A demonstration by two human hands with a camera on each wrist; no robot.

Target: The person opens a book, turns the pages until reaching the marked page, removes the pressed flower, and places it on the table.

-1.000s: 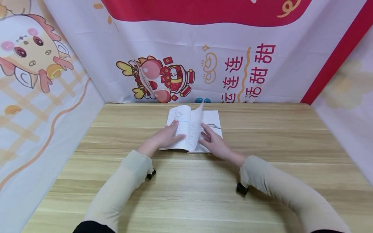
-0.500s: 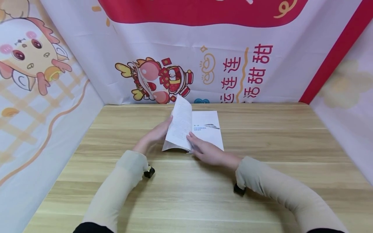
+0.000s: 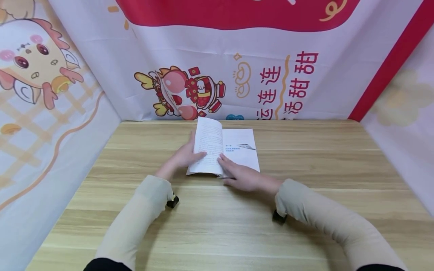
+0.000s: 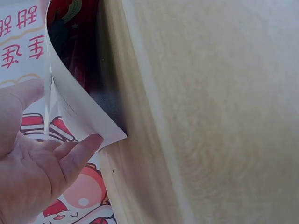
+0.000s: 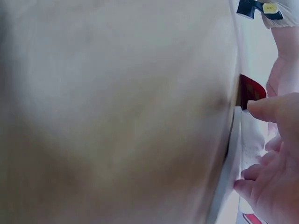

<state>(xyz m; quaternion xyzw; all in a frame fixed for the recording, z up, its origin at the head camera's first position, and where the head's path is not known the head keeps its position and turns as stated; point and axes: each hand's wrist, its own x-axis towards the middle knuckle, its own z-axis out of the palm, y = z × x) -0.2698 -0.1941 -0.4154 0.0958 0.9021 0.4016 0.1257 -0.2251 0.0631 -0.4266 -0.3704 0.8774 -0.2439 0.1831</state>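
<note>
An open book (image 3: 240,160) lies on the table, its right page showing a small grey picture and blue print. My left hand (image 3: 183,154) grips the book's left pages at their outer edge, thumb on top and fingers behind. In the left wrist view the fingers of the left hand (image 4: 42,168) touch the underside of the curved white sheet (image 4: 84,107), and the thumb is on its other side. My right hand (image 3: 242,177) rests near the spine at the lower part of the book, fingers extended. The right wrist view shows the right hand (image 5: 275,163) beside the book's edge.
The wooden table (image 3: 217,226) extends around the book. A printed cloth backdrop (image 3: 217,75) rises at its far edge, with further printed cloth (image 3: 51,124) on the left side. A small black device (image 3: 173,201) is worn at the left wrist, and another black device (image 3: 279,217) at the right.
A raised page has swung from the right over to the left side. My right hand has moved left to the spine; my left hand has shifted to the left pages' outer edge.
</note>
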